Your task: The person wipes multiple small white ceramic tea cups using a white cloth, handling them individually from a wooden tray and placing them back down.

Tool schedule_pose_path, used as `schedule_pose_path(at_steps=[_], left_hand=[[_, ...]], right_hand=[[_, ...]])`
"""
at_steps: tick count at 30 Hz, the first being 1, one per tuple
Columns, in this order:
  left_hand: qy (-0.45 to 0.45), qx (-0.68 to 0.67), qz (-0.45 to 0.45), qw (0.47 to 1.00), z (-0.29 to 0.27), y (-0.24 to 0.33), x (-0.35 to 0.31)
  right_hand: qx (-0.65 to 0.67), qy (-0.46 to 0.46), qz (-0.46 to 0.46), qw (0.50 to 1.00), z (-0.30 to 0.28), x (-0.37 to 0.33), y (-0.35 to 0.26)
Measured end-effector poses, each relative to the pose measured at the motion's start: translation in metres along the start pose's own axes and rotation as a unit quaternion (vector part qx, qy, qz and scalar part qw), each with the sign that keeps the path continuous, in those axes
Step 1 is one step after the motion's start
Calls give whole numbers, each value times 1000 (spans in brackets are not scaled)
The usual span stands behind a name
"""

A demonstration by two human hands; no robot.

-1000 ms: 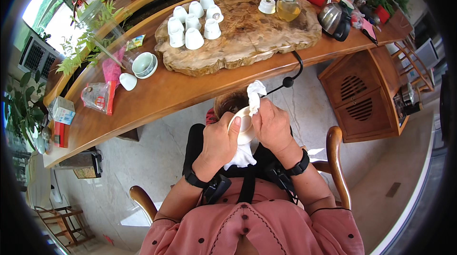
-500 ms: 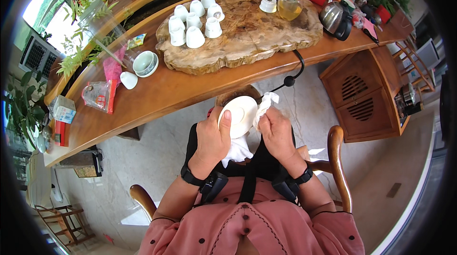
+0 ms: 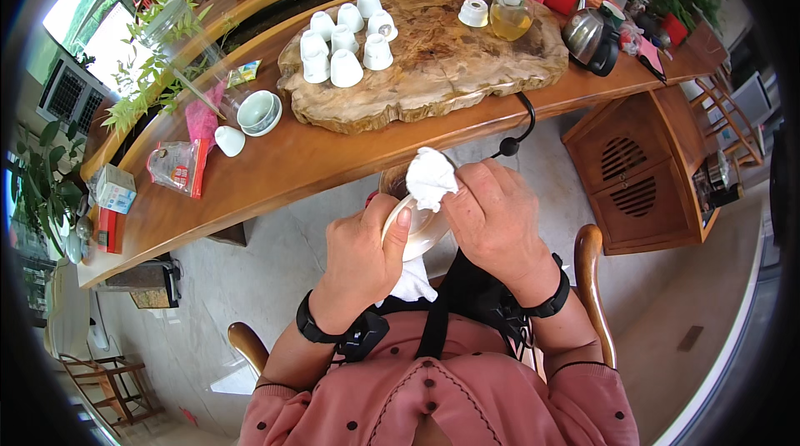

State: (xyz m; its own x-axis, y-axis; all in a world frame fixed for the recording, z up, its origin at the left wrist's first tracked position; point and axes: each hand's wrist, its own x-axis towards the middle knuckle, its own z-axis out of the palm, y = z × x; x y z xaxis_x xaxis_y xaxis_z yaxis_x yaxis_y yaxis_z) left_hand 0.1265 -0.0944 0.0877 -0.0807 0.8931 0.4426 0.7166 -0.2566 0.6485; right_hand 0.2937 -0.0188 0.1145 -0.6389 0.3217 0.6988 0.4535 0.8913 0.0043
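My left hand point(image 3: 362, 250) is closed around a white saucer-like dish point(image 3: 423, 238), its thumb pressed on the near rim. The dish is tilted above my lap, in front of the table edge. A crumpled white cloth point(image 3: 431, 181) is pinched in my right hand point(image 3: 493, 217), lying against the upper rim of the dish. Another part of white cloth point(image 3: 412, 281) hangs below the dish; whether both are one piece is hidden. My right fingers cover the dish's right side.
A wooden table point(image 3: 333, 159) curves ahead, carrying a thick wood slab point(image 3: 433, 71). Several upturned white cups point(image 3: 346, 67), a glass pitcher point(image 3: 511, 19) and a steel kettle point(image 3: 587, 34) stand there. Stacked bowls point(image 3: 258, 110) sit left. Chair arms point(image 3: 589, 279) flank me; a cabinet point(image 3: 625, 167) stands right.
The dish has tipped from facing up at me to a steeper tilt. My right hand has moved inward and up, bringing the cloth from beside the dish onto its upper rim.
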Motion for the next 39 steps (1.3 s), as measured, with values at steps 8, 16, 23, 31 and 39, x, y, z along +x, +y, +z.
schedule_pose_path(at_steps=[8,16,23,31,39], left_hand=[[81,-47,53,994,-45,39,18],[55,-26,63,996,-48,40,17],[33,-26,73,996,-44,26,9],[-3,-33,-8,999,-41,30,11],[-15,-41,25,999,-36,27,11]], right_hand=[[184,53,190,963,-29,0,-9],[22,49,122,991,-73,37,-24],[-57,77,-47,994,-36,42,-28],[-21,99,52,993,-43,40,-4],[20,70,-48,996,-21,39,-13]])
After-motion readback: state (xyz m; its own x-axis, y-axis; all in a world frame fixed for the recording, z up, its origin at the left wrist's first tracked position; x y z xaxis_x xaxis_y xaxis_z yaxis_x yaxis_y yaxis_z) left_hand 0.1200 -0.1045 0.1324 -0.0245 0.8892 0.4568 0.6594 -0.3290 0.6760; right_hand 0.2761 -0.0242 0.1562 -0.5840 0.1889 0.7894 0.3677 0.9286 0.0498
